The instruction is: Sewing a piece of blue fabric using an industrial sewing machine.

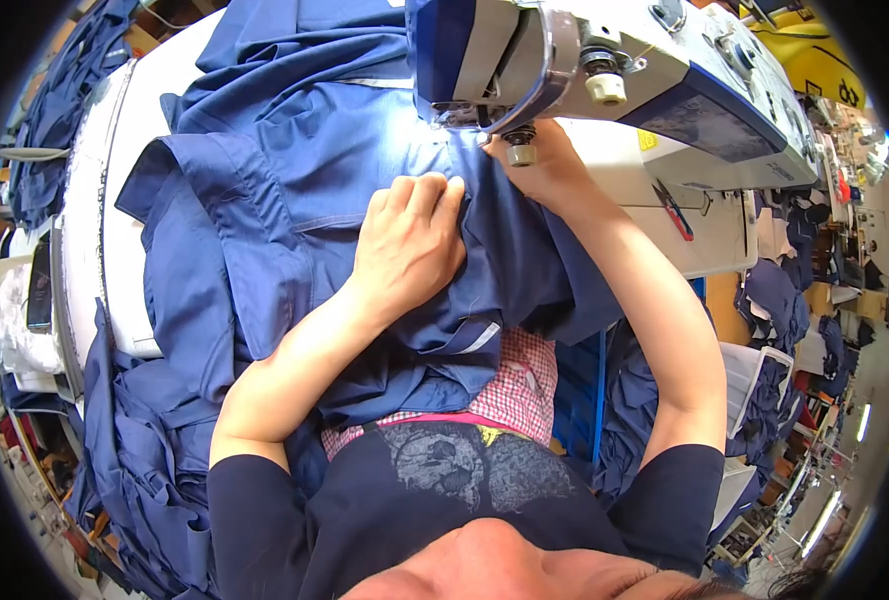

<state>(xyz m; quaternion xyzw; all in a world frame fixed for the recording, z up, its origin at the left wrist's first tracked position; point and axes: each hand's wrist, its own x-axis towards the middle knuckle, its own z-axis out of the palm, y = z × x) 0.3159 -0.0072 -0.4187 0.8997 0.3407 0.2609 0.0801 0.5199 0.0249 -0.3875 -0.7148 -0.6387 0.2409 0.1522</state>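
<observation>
Head view. Item: navy garment [294,210], spread over the white table [114,230], its edge fed under the head of a white sewing machine [664,80].

Left hand [409,245]: fingers curled shut, bunching a fold of the cloth just before the needle.

Right hand [544,165]: laid on the cloth beside the presser foot; fingers largely hidden, grip cannot be told.

Step, as judged: guiding a seam. Continuing calls for steady, even feeding.

Also: heaped navy pieces [154,480] at the table edge.
</observation>
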